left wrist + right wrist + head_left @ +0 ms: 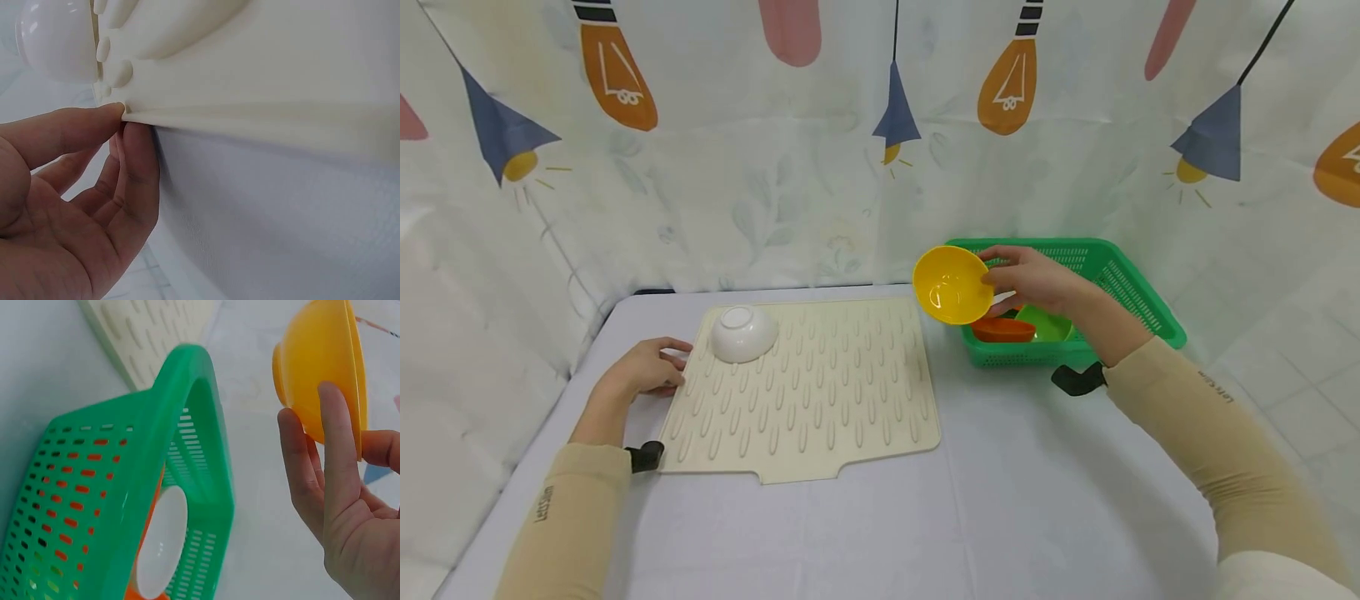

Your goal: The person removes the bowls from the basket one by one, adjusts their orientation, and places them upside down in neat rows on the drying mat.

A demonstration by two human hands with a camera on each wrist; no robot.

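Note:
A yellow bowl (953, 285) is held up by my right hand (1037, 279) at the near left side of the green basket (1150, 308). In the right wrist view the thumb and fingers pinch its rim and side, and the bowl (319, 362) is tilted on its side. My left hand (643, 367) is at the left edge of the cream drying mat (820, 383). The left wrist view shows thumb and fingers pinching the mat's edge (187, 119). Upside down on the mat's far left corner lies a white bowl (743, 333).
Inside the basket are an orange dish (1002, 330), a green bowl (1047, 323) and a white bowl (162, 544). A white cloth (880, 533) covers the table. Behind it hangs a patterned curtain (820, 167).

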